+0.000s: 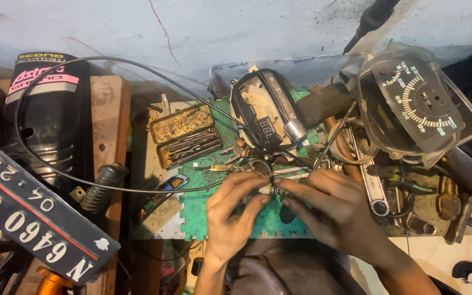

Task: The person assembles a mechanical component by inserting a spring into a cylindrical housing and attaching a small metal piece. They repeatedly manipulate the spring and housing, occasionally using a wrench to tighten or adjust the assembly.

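Over the green mat (214, 210) on the cluttered worktop (443, 257), the left hand (230, 210) and right hand (331, 210) are both pinching a small spring-ended fitting (273, 189) on the black cable (83, 183), apparently mid-job, while the speedometer housing (419, 101) is lying opened and unassembled nearby.

motorcycle repair workshop, cluttered workbench (214, 216), speedometer cluster (419, 104), wrench (371, 188), tool case (187, 135)

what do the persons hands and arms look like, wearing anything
Both hands are bare: no gloves, rings or watch show on the left hand or the right hand. The forearms are uncovered as far as the picture's lower edge, with no sleeves in view. The fingernails are short.
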